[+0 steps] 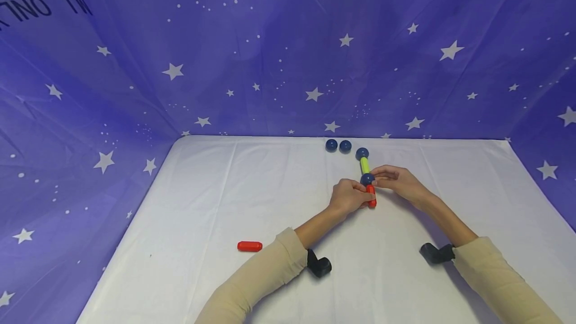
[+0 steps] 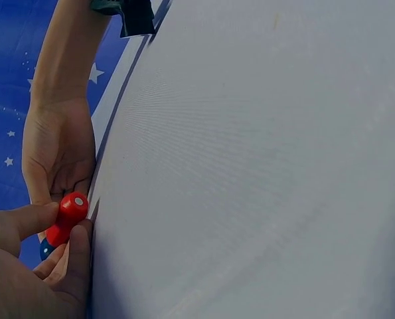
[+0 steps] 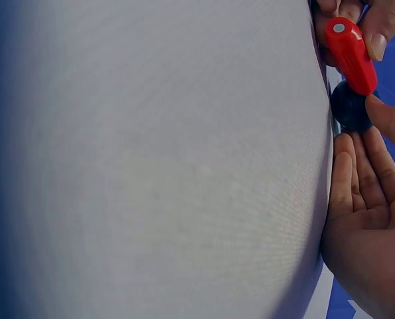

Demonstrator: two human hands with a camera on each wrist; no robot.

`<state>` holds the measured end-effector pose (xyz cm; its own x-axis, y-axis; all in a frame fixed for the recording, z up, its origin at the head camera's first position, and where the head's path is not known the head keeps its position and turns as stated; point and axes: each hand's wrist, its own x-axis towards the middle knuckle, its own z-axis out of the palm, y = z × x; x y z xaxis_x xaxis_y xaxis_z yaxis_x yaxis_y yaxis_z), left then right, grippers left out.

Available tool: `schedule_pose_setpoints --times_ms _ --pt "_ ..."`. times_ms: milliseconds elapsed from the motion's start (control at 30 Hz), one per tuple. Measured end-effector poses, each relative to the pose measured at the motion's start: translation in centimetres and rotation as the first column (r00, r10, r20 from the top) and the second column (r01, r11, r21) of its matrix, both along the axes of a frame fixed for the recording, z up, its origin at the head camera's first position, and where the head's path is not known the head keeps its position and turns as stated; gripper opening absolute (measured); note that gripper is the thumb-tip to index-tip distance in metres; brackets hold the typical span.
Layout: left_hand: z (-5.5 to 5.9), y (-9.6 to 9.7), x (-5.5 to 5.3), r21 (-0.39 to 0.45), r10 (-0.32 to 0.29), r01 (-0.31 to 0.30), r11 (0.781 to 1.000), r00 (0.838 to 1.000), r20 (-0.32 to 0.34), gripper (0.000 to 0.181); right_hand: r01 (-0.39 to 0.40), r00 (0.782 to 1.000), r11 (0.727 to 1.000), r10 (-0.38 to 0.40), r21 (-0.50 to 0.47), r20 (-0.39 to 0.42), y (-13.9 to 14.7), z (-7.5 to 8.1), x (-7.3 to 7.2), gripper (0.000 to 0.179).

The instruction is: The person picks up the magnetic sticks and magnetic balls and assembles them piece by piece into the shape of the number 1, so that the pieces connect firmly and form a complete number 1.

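Observation:
My left hand (image 1: 348, 196) pinches a red magnetic rod (image 1: 371, 196) between thumb and fingers; a small grey disc shows on its near end in both wrist views. The rod's far end meets a blue ball (image 3: 351, 106), which my right hand (image 1: 402, 183) holds between thumb and fingertips. Beyond that ball, a yellow-green rod (image 1: 364, 165) runs on to another blue ball (image 1: 362, 153), so the pieces form one line on the white table. In the left wrist view, fingers cover part of the red rod (image 2: 68, 216) and most of the held ball.
Two loose blue balls, a left one (image 1: 331, 145) and a right one (image 1: 345, 146), sit near the table's back edge. A second red rod (image 1: 249, 246) lies by the left forearm. Purple starred cloth (image 1: 270, 64) walls the back and sides of the white table (image 1: 202, 189).

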<state>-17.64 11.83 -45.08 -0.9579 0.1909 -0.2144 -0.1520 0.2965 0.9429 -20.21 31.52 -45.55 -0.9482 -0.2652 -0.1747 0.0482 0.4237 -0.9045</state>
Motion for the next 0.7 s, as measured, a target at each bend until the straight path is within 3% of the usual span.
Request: schedule_pose_setpoints --times_ms 700 --pt "0.19 0.02 -0.13 -0.013 0.001 -0.001 1.0 1.0 -0.003 0.015 0.002 1.0 1.0 -0.002 0.0 -0.006 0.1 -0.06 -0.07 0.047"
